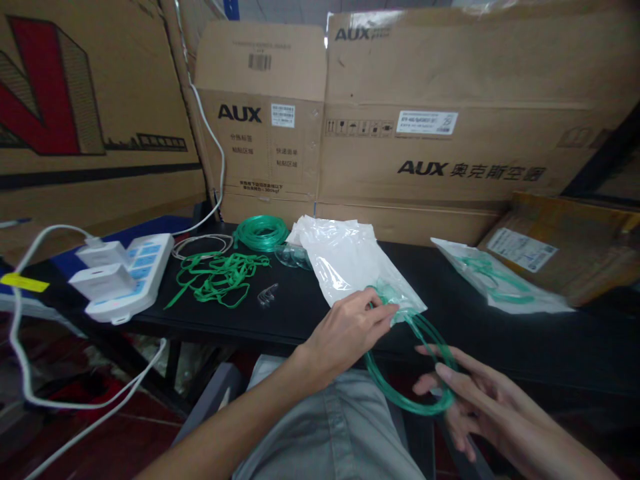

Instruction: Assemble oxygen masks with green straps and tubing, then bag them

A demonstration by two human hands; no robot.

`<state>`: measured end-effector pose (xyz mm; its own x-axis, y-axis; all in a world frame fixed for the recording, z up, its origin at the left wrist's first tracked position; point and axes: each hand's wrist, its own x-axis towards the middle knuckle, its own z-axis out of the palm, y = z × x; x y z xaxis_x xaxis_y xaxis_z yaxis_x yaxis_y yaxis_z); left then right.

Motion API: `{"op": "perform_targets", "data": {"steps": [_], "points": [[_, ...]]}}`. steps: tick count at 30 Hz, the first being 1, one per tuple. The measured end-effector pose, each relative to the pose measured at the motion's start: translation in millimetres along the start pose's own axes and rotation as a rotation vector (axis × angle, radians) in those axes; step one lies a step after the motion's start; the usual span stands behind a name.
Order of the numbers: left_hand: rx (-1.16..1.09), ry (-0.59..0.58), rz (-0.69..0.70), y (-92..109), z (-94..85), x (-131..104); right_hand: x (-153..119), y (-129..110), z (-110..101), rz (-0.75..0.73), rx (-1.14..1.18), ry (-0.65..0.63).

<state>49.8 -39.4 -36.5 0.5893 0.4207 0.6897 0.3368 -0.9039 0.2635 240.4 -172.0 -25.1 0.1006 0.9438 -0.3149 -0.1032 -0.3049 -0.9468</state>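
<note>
My left hand (pixel 350 325) is closed in a pinch at the upper end of a looped green clear tube (pixel 387 393), beside the front edge of a white plastic pouch (pixel 345 257). A clear greenish piece (pixel 385 293) joined to the tube lies on the pouch, partly hidden by my fingers. My right hand (pixel 475 393) grips the right side of the loop between thumb and fingers. The loop hangs over the table's front edge above my lap. Motion blurs the right fingers a little.
On the black table (pixel 295 313) lie a green tubing coil (pixel 261 233), tangled green elastic bands (pixel 215 277), small metal strips (pixel 267 295) and a filled clear pouch (pixel 500 280). A power strip (pixel 150 267) with white plugs stands left. Cardboard boxes (pixel 425 153) wall the back.
</note>
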Motion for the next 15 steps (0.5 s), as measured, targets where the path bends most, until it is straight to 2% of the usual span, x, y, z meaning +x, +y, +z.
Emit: {"op": "perform_targets", "data": {"steps": [5, 9, 11, 15], "points": [[-0.034, 0.042, 0.018, 4.3, -3.9, 0.8, 15.9, -1.4, 2.1, -0.183, 0.064, 0.027], [-0.013, 0.05, 0.116, 7.2, -2.9, 0.6, 27.2, -5.0, 11.7, -0.295, 0.142, 0.146], [0.009, 0.049, 0.156, 7.8, -2.5, 0.2, 28.8, -5.7, 22.4, -0.315, 0.162, 0.156], [0.033, 0.024, 0.177, 8.6, -3.2, -0.5, 29.1, -4.8, 41.2, -0.275, 0.158, 0.074]]}}
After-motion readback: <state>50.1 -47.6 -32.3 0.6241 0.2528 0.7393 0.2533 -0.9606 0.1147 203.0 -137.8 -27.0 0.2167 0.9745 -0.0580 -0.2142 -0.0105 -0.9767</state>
